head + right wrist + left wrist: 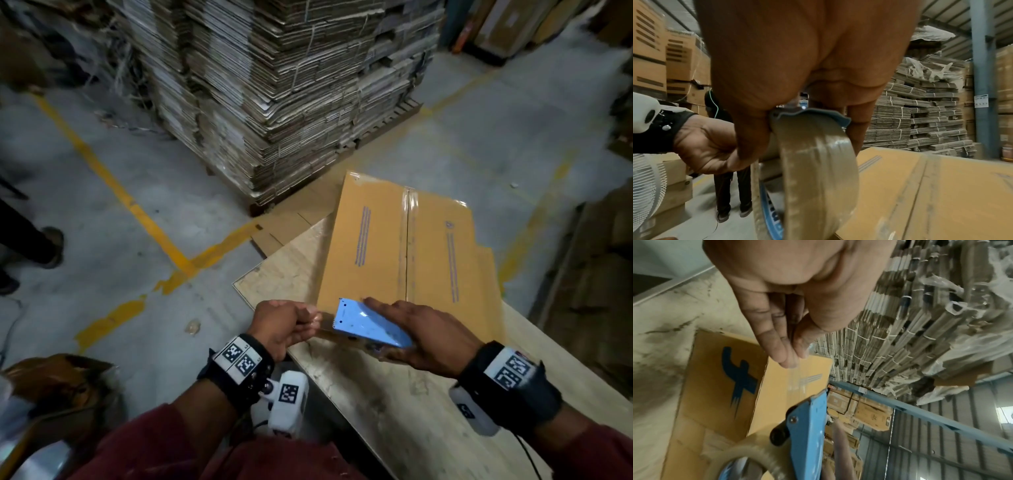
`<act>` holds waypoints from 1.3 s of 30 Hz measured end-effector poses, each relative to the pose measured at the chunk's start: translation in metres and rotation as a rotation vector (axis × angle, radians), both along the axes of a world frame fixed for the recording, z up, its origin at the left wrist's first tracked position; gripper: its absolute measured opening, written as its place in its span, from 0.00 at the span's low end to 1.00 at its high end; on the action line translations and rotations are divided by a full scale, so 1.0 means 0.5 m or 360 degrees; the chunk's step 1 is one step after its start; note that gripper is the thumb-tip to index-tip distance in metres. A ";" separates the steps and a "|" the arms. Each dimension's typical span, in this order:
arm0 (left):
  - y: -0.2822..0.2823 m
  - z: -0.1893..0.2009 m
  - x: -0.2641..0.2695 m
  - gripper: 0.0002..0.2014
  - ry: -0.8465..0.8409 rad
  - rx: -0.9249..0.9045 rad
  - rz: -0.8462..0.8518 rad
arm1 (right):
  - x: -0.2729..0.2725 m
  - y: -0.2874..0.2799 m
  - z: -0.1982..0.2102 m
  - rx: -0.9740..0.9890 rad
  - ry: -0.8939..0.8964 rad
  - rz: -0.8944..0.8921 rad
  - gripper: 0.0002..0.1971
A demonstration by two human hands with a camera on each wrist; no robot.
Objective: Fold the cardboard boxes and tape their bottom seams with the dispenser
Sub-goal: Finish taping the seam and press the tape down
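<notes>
Head view, looking down at a pale worktable [404,394] in lower right of frame. A folded yellow-brown cardboard box [376,246] lies w/ its flaps closed at centre right, clear tape running along its middle seam. At the box's near edge, the right hand [428,339] grips a blue tape dispenser [370,325], forefinger stretched along its top, other fingers wrapped under it; right wrist view shows the thumb and fingers clasped around the tape roll [818,162]. Just left of the dispenser, the left hand [284,325] pinches the loose end of the clear tape between thumb and fingertips [785,356]; left wrist view shows that strip stretching from the pinch down to the dispenser's blade end, over the box. Upper centre of head view: a tall pallet stack of flat cardboard [274,96] on grey floor w/ yellow lines [113,185]. Another person's shoe [53,246] at left edge.
</notes>
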State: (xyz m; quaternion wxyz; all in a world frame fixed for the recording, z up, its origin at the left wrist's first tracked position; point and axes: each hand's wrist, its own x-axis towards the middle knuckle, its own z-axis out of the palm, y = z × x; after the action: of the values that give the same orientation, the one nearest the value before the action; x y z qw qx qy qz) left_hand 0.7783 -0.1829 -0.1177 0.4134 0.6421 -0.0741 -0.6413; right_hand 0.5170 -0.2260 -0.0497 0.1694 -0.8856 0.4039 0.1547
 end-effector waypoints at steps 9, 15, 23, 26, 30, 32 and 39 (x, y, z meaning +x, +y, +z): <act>-0.014 -0.029 0.033 0.04 -0.0009 0.0043 0.0127 | -0.011 -0.016 0.026 0.0027 0.0222 0.0174 0.33; -0.016 -0.064 0.116 0.04 -0.0051 0.0009 0.0150 | -0.067 -0.048 0.024 -0.0054 0.0476 0.0239 0.31; -0.026 -0.105 0.031 0.14 -0.0437 -0.0275 0.0180 | -0.108 -0.041 -0.012 -0.0102 0.0549 0.0106 0.28; -0.034 -0.121 0.014 0.15 -0.0516 -0.0289 0.0140 | -0.116 -0.042 -0.017 -0.0149 0.0596 0.0099 0.29; -0.035 -0.137 0.010 0.14 -0.0597 -0.0266 0.0135 | -0.099 -0.044 -0.023 -0.0196 0.0658 0.0142 0.28; -0.034 -0.142 0.014 0.15 -0.0623 -0.0262 0.0127 | -0.086 -0.044 -0.026 -0.0197 0.0678 0.0165 0.28; -0.036 -0.143 0.014 0.13 -0.0714 -0.0323 0.0198 | -0.072 -0.049 -0.031 -0.0210 0.0655 0.0164 0.27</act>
State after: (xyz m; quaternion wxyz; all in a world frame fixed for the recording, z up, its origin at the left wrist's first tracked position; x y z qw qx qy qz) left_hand 0.7854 -0.2010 -0.1893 0.4876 0.7269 -0.1885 -0.4453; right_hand 0.4812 -0.2503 -0.0650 0.0169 -0.8639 0.3935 0.3138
